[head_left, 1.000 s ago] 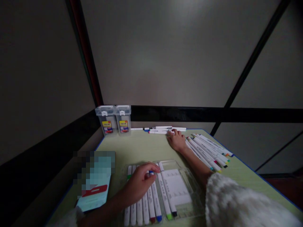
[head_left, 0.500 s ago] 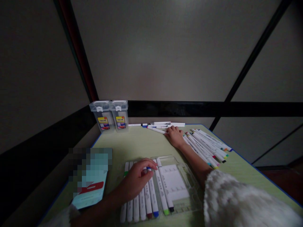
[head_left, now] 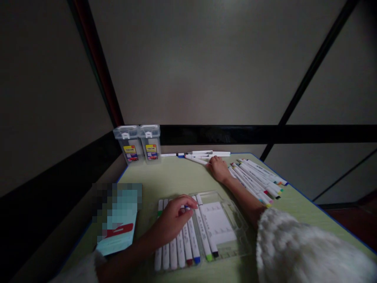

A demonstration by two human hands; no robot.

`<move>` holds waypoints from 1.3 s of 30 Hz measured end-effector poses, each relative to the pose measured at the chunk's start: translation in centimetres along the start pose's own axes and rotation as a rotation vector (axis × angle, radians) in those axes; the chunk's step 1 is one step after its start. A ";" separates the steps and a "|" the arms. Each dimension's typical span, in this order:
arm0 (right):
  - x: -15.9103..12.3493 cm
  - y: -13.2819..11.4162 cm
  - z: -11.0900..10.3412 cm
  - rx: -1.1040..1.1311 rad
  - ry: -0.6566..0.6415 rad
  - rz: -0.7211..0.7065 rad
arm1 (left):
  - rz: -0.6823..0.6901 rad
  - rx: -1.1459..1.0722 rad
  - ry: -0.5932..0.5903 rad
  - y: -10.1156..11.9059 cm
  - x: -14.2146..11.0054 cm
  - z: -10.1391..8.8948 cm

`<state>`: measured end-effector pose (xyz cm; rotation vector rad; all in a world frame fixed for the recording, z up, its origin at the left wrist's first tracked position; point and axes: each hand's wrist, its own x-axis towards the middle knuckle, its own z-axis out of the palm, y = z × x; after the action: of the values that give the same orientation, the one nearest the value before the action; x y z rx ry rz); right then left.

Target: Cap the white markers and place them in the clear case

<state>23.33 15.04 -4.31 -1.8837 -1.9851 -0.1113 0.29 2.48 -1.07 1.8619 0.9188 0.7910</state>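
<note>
My left hand hovers over a row of white markers in a clear plastic tray. Its fingers are curved, with a gap between thumb and forefinger and nothing seen between them. Farther off, my right hand is closed at the near end of a white marker with a reddish tip; its fingertips are partly hidden. Two markers, one ending in light green and one in black, lie in the tray to the right of the row, beside a white card.
Several colour-ended markers lie fanned out on the right of the table. More white markers lie along the back edge. Two clear lidded boxes stand at the back left. A phone with a lit screen lies at left.
The whole view has shifted slightly. Both hands keep nearly the same places over the tray and at the far marker.
</note>
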 end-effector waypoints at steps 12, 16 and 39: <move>-5.2 -2.1 -5.3 0.541 0.109 0.014 | -0.099 -0.148 0.065 0.0 0.6 0.1; -8.0 -3.2 -6.7 1.189 0.087 0.069 | -0.144 -0.282 0.114 -0.4 0.9 0.1; -12.7 -4.2 -7.4 1.465 0.093 0.168 | -0.377 -0.211 0.231 0.2 0.0 0.3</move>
<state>21.13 0.25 -0.89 -0.9559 -1.1254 0.9877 0.63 2.24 -1.00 1.3781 1.2362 0.8404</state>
